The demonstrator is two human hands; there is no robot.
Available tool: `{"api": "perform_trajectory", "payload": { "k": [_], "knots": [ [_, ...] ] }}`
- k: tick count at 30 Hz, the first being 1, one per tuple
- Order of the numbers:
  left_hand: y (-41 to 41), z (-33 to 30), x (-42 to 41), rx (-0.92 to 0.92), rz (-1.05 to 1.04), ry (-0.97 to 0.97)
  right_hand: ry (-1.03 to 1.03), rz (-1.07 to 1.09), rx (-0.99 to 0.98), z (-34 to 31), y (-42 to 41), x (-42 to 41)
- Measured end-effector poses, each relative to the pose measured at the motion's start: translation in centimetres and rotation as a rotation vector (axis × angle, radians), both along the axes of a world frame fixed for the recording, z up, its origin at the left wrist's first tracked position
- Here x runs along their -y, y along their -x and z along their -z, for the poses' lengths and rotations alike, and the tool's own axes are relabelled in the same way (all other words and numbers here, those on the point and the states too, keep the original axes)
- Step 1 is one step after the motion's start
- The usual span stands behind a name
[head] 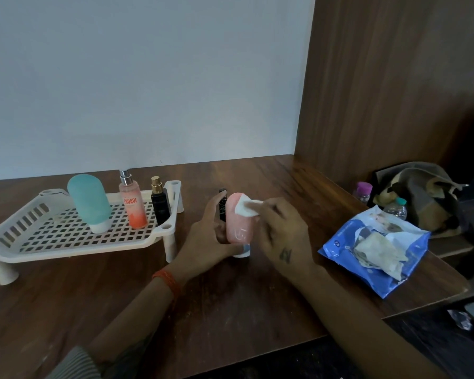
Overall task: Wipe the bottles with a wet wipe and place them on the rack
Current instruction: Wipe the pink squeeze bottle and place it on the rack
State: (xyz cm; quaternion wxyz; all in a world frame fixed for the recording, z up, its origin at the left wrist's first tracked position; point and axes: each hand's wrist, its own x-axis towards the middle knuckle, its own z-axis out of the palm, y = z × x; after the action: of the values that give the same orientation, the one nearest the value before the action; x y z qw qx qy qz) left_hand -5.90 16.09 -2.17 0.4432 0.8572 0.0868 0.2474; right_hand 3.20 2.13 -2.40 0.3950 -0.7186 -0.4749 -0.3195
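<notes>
A pink bottle [237, 225] stands cap-down on the wooden table [230, 302]. My left hand [208, 236] holds its lower left side. My right hand [278, 231] pinches a white wet wipe [246, 207] against the bottle's top. Just behind the pink bottle, a small black bottle [222, 205] is partly hidden by my left hand. On the white perforated rack [66, 242] at the left stand a teal bottle [89, 201], an orange-pink spray bottle [132, 203] and a black bottle with a gold cap [159, 202].
A blue wet-wipe pack [378, 253] with crumpled used wipes on it lies at the table's right edge. Beyond that edge sit two small water bottles [363, 191] and a dark bag [422, 198]. A wooden panel rises at the back right.
</notes>
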Motion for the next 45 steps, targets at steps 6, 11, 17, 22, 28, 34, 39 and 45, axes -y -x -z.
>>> {"api": "perform_trajectory", "payload": {
  "k": [6,11,17,22,28,34,39,45],
  "knots": [
    [0.0,0.2,-0.3,0.003,0.015,0.02,0.324,-0.191,0.113,0.1,1.3,-0.1],
    [0.0,0.0,-0.1,-0.032,-0.004,0.01,0.015,0.02,-0.038,-0.1,0.0,0.2],
    [0.0,0.2,-0.2,-0.019,0.003,0.037,0.244,-0.25,0.019,-0.2,1.4,0.2],
    [0.2,-0.1,0.0,-0.04,-0.027,0.043,0.123,-0.126,-0.031,0.2,0.4,0.0],
    [0.1,0.0,-0.1,-0.053,-0.015,0.042,0.005,-0.099,-0.026,-0.1,0.2,0.2],
    [0.1,0.1,-0.3,-0.051,0.013,0.038,0.181,-0.09,-0.038,0.2,0.5,0.0],
    [0.0,0.0,-0.1,-0.053,0.027,0.03,0.008,-0.048,-0.08,0.0,0.3,0.2],
    [-0.2,0.8,-0.6,-0.057,0.06,0.089,0.178,-0.158,-0.061,-0.2,1.1,0.0]
  ]
}}
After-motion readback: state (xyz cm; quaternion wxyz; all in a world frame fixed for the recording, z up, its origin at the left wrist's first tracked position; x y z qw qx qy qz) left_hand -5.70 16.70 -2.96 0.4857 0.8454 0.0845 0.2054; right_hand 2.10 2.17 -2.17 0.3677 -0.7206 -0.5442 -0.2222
